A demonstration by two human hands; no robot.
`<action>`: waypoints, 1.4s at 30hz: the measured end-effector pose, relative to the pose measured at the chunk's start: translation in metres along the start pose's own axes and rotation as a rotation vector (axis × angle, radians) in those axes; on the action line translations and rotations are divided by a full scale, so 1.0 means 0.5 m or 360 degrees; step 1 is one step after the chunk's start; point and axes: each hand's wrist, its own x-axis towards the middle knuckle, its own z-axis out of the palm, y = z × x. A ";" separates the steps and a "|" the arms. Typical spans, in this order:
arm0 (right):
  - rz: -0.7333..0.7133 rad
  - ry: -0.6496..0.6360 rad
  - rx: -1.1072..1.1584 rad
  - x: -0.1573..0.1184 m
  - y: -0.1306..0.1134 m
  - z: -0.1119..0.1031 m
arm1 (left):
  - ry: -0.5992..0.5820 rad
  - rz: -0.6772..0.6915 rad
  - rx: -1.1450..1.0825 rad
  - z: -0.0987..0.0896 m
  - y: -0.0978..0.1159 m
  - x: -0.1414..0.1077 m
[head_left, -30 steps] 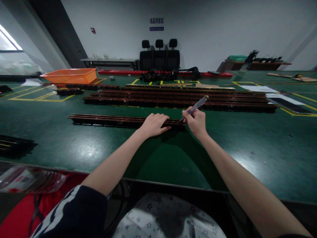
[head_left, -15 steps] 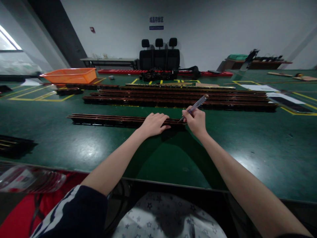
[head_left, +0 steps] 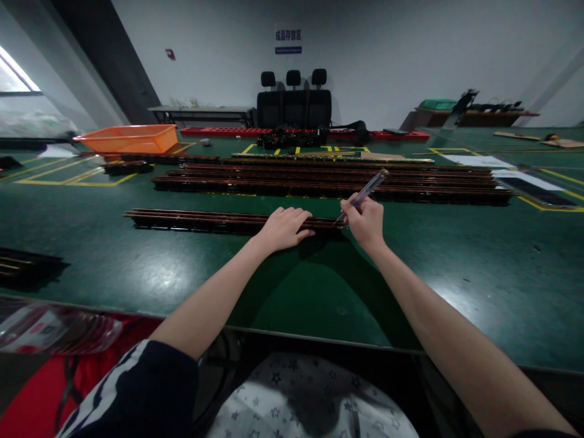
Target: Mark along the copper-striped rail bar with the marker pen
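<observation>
A long dark strip assembly [head_left: 201,220] with thin reddish-brown edges lies across the green table in front of me. My left hand [head_left: 285,228] rests over its right part, fingers on top and thumb along the near side, holding it against the table. Pinched in my right hand [head_left: 367,220] is a slim pen-shaped tool [head_left: 371,185] with a clear handle and a brownish end. It tilts up to the right, and its thin tip meets the strip near the right end. I cannot make out exactly what the tip touches.
Behind lies a row of similar dark strips [head_left: 319,179]. An orange bin [head_left: 130,140] stands at the back left, and more strips [head_left: 27,267] lie at the left edge. White papers [head_left: 479,162] and a dark flat panel [head_left: 536,191] are on the right.
My right hand and the tool have shifted slightly right along the strip, toward its end. My left hand and the strip stay where they were.
</observation>
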 end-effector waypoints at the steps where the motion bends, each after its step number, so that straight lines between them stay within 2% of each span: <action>1: 0.0002 0.0004 -0.0004 -0.001 -0.001 0.000 | 0.0009 0.0003 0.0001 0.001 0.000 0.000; 7: -0.0067 -0.0030 -0.0020 -0.006 -0.011 0.000 | 0.0029 -0.0001 -0.0006 0.002 0.001 0.001; 42: -0.0065 -0.0016 -0.0002 -0.005 -0.006 0.004 | -0.0003 -0.0010 0.0020 -0.001 0.002 0.002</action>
